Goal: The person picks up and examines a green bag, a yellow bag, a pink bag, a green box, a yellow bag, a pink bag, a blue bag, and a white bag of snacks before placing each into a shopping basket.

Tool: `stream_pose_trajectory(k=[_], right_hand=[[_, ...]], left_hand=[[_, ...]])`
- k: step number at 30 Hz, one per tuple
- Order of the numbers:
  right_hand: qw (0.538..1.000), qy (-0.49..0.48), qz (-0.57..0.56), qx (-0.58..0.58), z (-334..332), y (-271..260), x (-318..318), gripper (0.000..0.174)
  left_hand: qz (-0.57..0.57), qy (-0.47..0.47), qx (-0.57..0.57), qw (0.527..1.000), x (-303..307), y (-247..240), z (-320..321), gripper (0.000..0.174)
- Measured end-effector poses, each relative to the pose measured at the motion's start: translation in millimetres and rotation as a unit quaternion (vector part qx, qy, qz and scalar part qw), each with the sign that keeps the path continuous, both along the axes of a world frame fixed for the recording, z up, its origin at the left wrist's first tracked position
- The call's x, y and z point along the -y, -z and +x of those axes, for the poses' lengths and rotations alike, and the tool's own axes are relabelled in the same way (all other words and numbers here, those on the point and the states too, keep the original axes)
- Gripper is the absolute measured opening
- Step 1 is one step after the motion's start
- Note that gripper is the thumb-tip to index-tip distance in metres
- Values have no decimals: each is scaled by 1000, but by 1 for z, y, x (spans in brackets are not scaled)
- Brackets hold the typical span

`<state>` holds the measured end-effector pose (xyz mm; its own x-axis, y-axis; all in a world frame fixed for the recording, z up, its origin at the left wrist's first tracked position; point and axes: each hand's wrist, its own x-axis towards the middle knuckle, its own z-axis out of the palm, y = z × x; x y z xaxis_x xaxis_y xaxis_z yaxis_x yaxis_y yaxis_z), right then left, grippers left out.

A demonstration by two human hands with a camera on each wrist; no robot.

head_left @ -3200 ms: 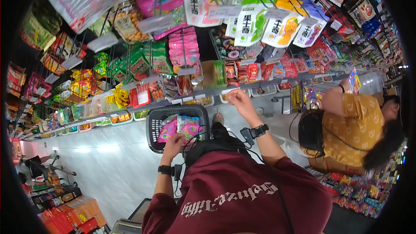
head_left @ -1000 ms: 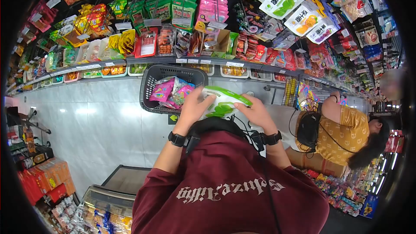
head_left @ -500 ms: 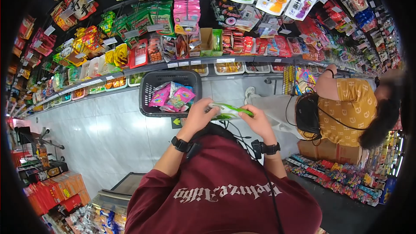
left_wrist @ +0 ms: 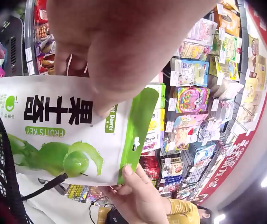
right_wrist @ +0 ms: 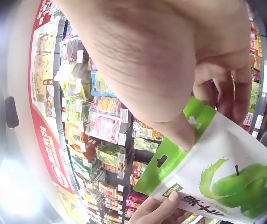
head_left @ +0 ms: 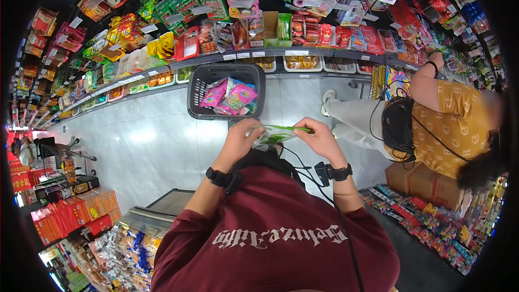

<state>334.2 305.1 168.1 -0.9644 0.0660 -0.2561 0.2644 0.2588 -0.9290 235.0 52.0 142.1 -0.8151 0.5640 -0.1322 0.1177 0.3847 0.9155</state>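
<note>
Both hands pinch a white and green candy pouch point(head_left: 278, 134) in front of the waist. My left hand point(head_left: 241, 139) grips one side, its thumb lying on the printed front in the left wrist view. The right hand point(head_left: 320, 143) pinches the green top edge, near the hang hole. A green apple picture and black lettering show on the pouch point(left_wrist: 61, 135). From the head it is seen nearly edge-on. Beyond the left hand, a dark basket point(head_left: 196, 93) holds several pink and multicoloured candy packets point(head_left: 238, 96).
Shelves with hanging snack bags and trays point(head_left: 300, 64) run across the front. To the right stands a person in a yellow shirt point(head_left: 446, 124), an arm stretched to the shelf. A cardboard box point(head_left: 424, 184) lies behind them. Packaged goods point(head_left: 116, 249) stand at the lower left.
Earlier the right hand was raised towards the shelf without a pouch and the left was over the basket. Both then came to hold the pouch, which has tilted from face-up to nearly edge-on.
</note>
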Motion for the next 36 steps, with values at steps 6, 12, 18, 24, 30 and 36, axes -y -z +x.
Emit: stream_pose_trajectory(k=[6, 12, 18, 24, 30, 36], right_hand=[[998, -24, 25, -50, -40, -6, 24, 14], [997, -34, 60, -45, -91, -3, 78, 15], [995, -71, 69, -10, -162, 23, 139, 16], [991, -101, 79, 20, -221, 64, 184, 18], [988, -117, 76, 62, -239, 139, 195, 16], [987, -115, 76, 77, -250, 203, 191, 13]], left_hand=[[3, -13, 16, 1000, 27, -3, -27, 16], [50, -4, -36, 998, 81, 20, -76, 19], [30, -31, -1, 999, 154, 33, -120, 21], [22, -77, 63, 995, 199, 80, -156, 23], [-31, -44, 51, 997, 217, 153, -167, 28], [-108, -33, 53, 992, 212, 180, -180, 33]])
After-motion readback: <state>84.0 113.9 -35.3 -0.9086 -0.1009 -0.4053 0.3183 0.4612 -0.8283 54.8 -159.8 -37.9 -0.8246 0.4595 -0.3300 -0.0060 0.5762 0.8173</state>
